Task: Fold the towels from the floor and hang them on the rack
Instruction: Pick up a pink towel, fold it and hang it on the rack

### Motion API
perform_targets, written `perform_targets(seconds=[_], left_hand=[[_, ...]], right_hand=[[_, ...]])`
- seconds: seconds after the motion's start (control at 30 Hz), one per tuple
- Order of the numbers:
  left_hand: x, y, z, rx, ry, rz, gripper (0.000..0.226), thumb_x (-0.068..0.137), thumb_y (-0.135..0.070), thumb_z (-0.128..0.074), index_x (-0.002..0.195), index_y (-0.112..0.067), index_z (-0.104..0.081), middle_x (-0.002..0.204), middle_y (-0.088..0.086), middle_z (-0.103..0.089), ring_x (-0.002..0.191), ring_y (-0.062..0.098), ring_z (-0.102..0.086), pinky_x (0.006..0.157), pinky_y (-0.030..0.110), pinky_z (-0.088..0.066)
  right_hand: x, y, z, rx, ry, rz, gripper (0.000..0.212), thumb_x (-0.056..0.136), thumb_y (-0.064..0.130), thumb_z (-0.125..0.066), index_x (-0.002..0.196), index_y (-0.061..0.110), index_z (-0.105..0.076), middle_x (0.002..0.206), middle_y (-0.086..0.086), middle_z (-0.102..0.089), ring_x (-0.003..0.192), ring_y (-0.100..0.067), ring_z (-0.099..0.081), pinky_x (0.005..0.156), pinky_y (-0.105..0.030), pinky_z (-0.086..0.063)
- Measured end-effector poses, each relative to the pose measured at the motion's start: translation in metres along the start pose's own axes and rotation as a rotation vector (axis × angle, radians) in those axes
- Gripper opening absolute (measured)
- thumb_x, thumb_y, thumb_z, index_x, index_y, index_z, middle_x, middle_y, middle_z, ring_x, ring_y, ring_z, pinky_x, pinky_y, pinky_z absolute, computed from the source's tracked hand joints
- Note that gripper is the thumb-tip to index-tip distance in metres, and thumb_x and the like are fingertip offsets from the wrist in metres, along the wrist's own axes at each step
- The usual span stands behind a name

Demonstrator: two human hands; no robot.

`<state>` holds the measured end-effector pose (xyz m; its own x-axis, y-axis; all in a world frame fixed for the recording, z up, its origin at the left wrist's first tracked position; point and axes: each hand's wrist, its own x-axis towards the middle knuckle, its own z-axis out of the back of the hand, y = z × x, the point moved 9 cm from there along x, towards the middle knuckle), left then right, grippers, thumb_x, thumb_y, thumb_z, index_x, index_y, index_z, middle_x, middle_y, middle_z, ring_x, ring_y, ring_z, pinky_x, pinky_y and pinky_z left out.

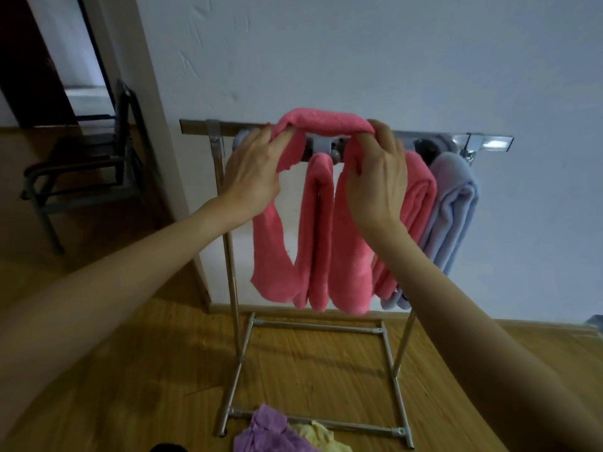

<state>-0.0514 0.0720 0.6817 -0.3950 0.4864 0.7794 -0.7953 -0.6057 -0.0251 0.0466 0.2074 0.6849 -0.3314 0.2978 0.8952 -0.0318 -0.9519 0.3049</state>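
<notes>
A pink towel (321, 120) is draped over the top bar of the metal rack (430, 136), its two ends hanging down. My left hand (253, 171) grips its left side just below the bar. My right hand (378, 177) grips its right side. Another folded pink towel (318, 230) hangs between those ends. A third pink towel (421, 190) and a lavender towel (453, 203) hang to the right. On the floor at the rack's foot lie a purple towel (264, 430) and a yellow towel (321, 435).
The rack's base frame (318, 326) spreads over the wooden floor (146, 370) in front of a white wall. A dark metal chair (98, 158) stands at the left by a doorway.
</notes>
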Motion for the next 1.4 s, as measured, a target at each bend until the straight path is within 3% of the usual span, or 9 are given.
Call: perform_targets(seconds=[0.2,0.4,0.57,0.77,0.9,0.97,1.2,1.3,1.4], left_hand=[[0.025,0.012,-0.039,0.054,0.098,-0.075,0.090,0.070,0.014,-0.063,0.148,-0.014,-0.028,0.142,0.010,-0.044,0.115,0.030,-0.050,0.092,0.041,-0.047],[0.014,0.011,-0.061,0.002,0.157,-0.065,0.094,0.072,0.017,-0.057,0.152,-0.013,-0.017,0.148,0.010,-0.037,0.115,0.033,-0.047,0.083,0.040,-0.049],[0.010,0.012,-0.071,-0.046,0.158,-0.053,0.092,0.071,0.018,-0.058,0.150,-0.011,-0.022,0.141,0.011,-0.044,0.109,0.031,-0.050,0.076,0.036,-0.048],[0.017,0.011,-0.079,-0.090,0.174,-0.069,0.088,0.074,0.015,-0.054,0.150,-0.017,-0.024,0.137,0.008,-0.048,0.109,0.030,-0.051,0.075,0.039,-0.052],[0.014,0.013,-0.090,-0.088,0.220,-0.103,0.084,0.075,0.014,-0.052,0.149,-0.017,-0.027,0.142,0.010,-0.045,0.119,0.033,-0.047,0.088,0.045,-0.049],[0.010,0.013,-0.094,-0.090,0.224,-0.134,0.084,0.075,0.013,-0.053,0.149,-0.017,-0.027,0.147,0.009,-0.040,0.130,0.033,-0.041,0.097,0.045,-0.046],[-0.018,0.009,-0.103,-0.361,0.277,-0.081,0.083,0.077,0.010,-0.054,0.150,-0.015,-0.023,0.150,0.014,-0.035,0.127,0.034,-0.045,0.101,0.037,-0.044],[-0.031,0.014,-0.111,-0.407,0.251,-0.037,0.079,0.075,0.010,-0.053,0.148,-0.012,-0.029,0.149,0.014,-0.037,0.129,0.034,-0.044,0.105,0.039,-0.041],[-0.040,0.019,-0.114,-0.322,0.163,-0.053,0.076,0.076,0.011,-0.055,0.145,-0.010,-0.034,0.147,0.015,-0.038,0.127,0.034,-0.045,0.104,0.037,-0.041]], right_hand=[[0.005,-0.012,-0.040,-0.085,0.037,0.031,0.047,0.075,0.013,-0.033,0.108,0.010,-0.066,0.133,-0.001,-0.058,0.094,-0.031,-0.052,0.082,-0.038,-0.041],[-0.012,-0.014,-0.059,0.047,0.111,0.079,0.061,0.074,0.008,-0.028,0.125,0.009,-0.061,0.141,-0.010,-0.051,0.123,-0.032,-0.050,0.106,-0.030,-0.031],[-0.029,-0.019,-0.079,0.162,0.198,0.068,0.050,0.090,0.001,-0.041,0.139,0.007,-0.046,0.148,-0.013,-0.040,0.140,-0.026,-0.033,0.117,-0.039,-0.024],[-0.049,-0.026,-0.083,0.207,0.242,0.020,0.059,0.084,-0.004,-0.038,0.141,0.008,-0.044,0.151,-0.009,-0.036,0.136,-0.015,-0.032,0.107,-0.001,-0.004],[-0.058,-0.047,-0.091,0.144,0.213,-0.052,0.067,0.070,-0.010,-0.038,0.134,0.006,-0.053,0.133,-0.016,-0.056,0.120,-0.022,-0.035,0.114,-0.044,-0.012],[-0.063,-0.056,-0.097,0.155,0.253,-0.070,0.068,0.069,-0.010,-0.038,0.133,0.006,-0.053,0.119,-0.018,-0.062,0.116,-0.033,-0.045,0.110,-0.055,-0.022],[-0.064,-0.060,-0.111,0.253,0.355,-0.034,0.075,0.064,-0.004,-0.033,0.135,0.018,-0.041,0.112,-0.010,-0.062,0.104,-0.037,-0.055,0.100,-0.059,-0.033],[-0.061,-0.061,-0.109,0.239,0.348,-0.023,0.074,0.064,-0.008,-0.035,0.134,0.013,-0.043,0.107,-0.012,-0.062,0.097,-0.034,-0.053,0.099,-0.058,-0.035],[-0.059,-0.057,-0.101,0.263,0.323,-0.001,0.072,0.062,-0.018,-0.039,0.131,0.000,-0.048,0.102,-0.016,-0.064,0.092,-0.024,-0.047,0.100,-0.032,-0.026]])
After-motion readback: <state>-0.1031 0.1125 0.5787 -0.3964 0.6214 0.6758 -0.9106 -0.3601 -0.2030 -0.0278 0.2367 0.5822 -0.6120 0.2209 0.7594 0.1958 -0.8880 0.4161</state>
